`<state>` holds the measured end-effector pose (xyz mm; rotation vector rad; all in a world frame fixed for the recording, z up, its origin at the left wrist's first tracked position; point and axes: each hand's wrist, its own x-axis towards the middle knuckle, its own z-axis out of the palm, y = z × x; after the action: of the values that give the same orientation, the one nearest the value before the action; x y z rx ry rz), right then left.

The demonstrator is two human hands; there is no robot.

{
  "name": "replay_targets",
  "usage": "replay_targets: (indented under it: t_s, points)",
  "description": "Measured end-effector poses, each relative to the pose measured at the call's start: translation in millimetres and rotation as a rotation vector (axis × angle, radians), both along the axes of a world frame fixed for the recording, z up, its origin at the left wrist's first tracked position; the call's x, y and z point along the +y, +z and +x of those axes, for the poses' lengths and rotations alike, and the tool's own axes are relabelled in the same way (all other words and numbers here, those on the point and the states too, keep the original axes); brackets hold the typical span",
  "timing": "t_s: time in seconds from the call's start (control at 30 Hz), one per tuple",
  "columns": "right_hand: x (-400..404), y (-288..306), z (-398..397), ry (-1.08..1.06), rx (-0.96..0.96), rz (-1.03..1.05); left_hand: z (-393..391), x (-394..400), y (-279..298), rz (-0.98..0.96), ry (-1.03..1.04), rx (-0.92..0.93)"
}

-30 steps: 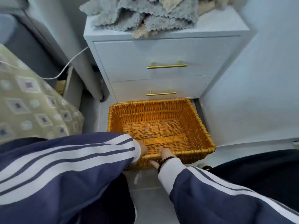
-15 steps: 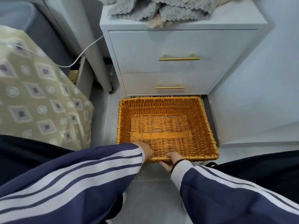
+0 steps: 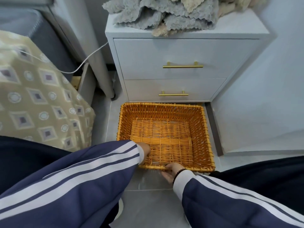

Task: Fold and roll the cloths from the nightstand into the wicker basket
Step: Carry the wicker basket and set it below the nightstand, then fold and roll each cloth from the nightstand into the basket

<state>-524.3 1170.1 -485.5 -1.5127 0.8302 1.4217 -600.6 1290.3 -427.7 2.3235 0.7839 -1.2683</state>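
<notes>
An orange wicker basket (image 3: 205, 129) sits on the grey floor against the foot of a pale nightstand (image 3: 164, 51). Nothing lies in it. A heap of fluffy grey and beige cloths (image 3: 164, 14) is piled on the nightstand's top. My left hand (image 3: 145, 149) grips the basket's near left rim, mostly hidden by my sleeve. My right hand (image 3: 172, 171) holds the near rim, thumb on top and fingers below.
A bed with a patterned beige cover (image 3: 37, 99) stands at the left, with a white cable (image 3: 88, 59) running to it. A pale wall (image 3: 263, 96) closes the right side. My dark trouser legs (image 3: 255, 176) flank the floor in front.
The view has tilted up and shifted, so more of the cloth pile shows. The basket sits a little farther from me. Both hands stay on its near rim.
</notes>
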Motion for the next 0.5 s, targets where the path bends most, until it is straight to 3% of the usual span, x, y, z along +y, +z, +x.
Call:
replay_targets:
  t_s: [0.3, 0.5]
  points:
    - [11, 66, 20, 0.346, -0.186, 0.013, 9, 5, 57, 0.107, 0.162, -0.299]
    - [20, 145, 48, 0.302, -0.375, 0.227, 8, 6, 125, 0.197, 0.234, -0.476]
